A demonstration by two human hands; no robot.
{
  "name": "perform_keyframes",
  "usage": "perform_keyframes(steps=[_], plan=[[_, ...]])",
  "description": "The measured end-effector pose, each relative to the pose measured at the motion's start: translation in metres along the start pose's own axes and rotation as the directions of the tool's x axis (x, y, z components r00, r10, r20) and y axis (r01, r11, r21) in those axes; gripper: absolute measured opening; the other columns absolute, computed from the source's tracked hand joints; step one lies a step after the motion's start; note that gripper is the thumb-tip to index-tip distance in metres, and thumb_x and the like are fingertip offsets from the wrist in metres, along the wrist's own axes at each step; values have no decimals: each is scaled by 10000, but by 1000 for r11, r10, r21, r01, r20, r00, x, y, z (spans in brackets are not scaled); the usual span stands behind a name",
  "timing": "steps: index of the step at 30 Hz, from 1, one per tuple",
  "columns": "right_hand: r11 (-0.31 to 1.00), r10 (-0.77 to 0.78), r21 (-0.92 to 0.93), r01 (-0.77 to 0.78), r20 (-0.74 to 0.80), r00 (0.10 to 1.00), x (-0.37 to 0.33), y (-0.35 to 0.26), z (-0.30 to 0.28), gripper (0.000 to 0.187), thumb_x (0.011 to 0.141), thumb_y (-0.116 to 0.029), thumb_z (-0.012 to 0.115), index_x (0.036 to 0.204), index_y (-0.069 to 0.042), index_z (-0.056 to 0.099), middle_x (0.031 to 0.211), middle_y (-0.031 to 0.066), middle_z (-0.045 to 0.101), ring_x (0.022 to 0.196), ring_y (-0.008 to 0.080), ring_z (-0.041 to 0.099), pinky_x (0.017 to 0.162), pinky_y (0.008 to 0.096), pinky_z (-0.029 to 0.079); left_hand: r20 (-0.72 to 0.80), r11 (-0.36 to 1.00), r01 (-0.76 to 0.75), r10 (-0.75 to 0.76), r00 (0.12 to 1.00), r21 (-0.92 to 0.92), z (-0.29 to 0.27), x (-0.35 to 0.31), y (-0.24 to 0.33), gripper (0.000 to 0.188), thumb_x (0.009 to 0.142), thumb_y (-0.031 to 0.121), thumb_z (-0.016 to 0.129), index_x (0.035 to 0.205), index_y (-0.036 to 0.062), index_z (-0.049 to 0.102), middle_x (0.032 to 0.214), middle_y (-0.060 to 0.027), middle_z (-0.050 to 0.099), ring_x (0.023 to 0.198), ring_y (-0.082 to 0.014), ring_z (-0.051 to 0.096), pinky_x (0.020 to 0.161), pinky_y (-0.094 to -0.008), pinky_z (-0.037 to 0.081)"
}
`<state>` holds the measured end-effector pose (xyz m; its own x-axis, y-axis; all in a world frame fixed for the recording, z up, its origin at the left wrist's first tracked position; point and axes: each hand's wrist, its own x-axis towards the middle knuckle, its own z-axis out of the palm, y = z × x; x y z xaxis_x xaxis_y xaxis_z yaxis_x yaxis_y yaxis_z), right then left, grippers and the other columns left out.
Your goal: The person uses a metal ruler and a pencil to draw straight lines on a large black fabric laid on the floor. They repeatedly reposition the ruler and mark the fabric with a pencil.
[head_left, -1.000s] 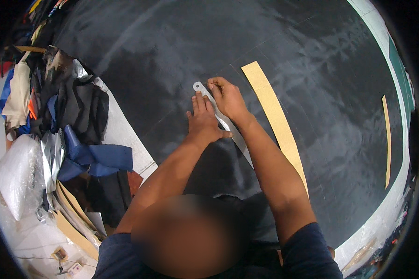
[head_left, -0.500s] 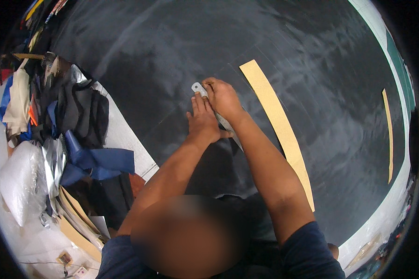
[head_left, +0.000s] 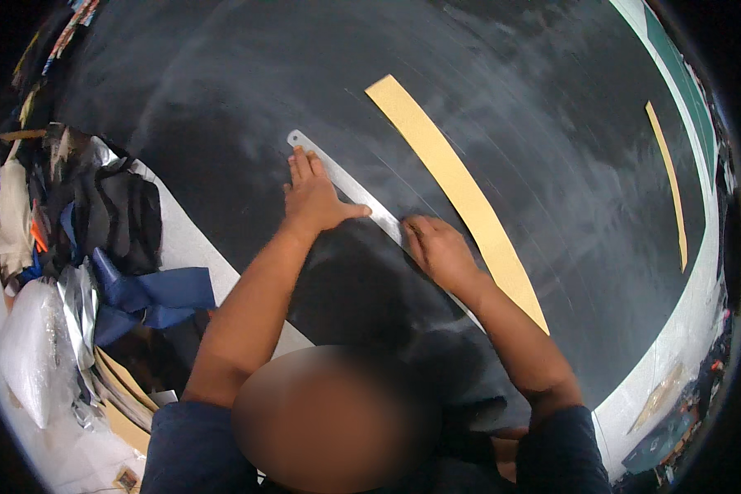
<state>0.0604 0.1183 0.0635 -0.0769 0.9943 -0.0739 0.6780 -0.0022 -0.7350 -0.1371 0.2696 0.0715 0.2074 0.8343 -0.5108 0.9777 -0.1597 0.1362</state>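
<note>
A long metal ruler (head_left: 384, 219) lies slantwise on a large black sheet (head_left: 247, 74), its rounded, holed end at the far left. My left hand (head_left: 313, 200) presses on the ruler near that end, fingers stretched and thumb spread wide. Farther down the same ruler, my right hand (head_left: 443, 253) rests at its right edge with the fingers curled together. Whatever those fingers may pinch is hidden. Right of the ruler, a long curved tan strip (head_left: 461, 192) lies flat, with faint lines on the black sheet around it.
At the left are heaped black fabric pieces (head_left: 132, 218), a blue piece (head_left: 173, 288) and clear plastic wrap (head_left: 34, 354). A thin tan strip (head_left: 668, 185) lies at the far right, near the white table edge (head_left: 708, 177).
My right hand has slid along the ruler from its far end toward me, uncovering the ruler's upper part. My left hand stays pressed near the far end. The whole view has shifted.
</note>
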Motion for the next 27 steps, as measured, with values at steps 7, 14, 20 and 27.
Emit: perform_keyframes(steps=[7,14,20,27], plan=[[993,-1,-118,4,25,1000,-94,19,-33,207,936,-132,627,1113,-27,609,904,184,654,856,387,647,784,477,523,7,999,-9,8,1000,40,2,4,-3,1438,564,663,873,1541,-96,141,1642,-280,71,1534,-408,112,1169,-561,305],[983,-139,-121,137,-10,990,27,-11,13,156,858,-110,632,972,-12,592,898,192,650,880,387,651,773,481,518,31,997,29,-31,999,78,-4,0,0,1414,591,637,876,1549,-84,128,1650,-262,60,1542,-383,94,1184,-523,298],[984,-177,-24,176,-221,959,95,-22,61,181,828,-95,625,994,-24,604,925,175,665,927,375,653,852,468,525,51,993,21,-28,998,119,3,4,7,1335,662,594,853,1552,-82,122,1654,-249,57,1542,-376,90,1211,-464,268],[968,247,98,-230,-219,944,-39,-18,36,184,957,-122,574,1118,-40,609,1041,228,650,1025,407,620,875,499,516,49,996,21,-25,998,82,-7,-2,5,1437,588,690,851,1539,-103,121,1643,-275,65,1538,-389,87,1225,-438,236]])
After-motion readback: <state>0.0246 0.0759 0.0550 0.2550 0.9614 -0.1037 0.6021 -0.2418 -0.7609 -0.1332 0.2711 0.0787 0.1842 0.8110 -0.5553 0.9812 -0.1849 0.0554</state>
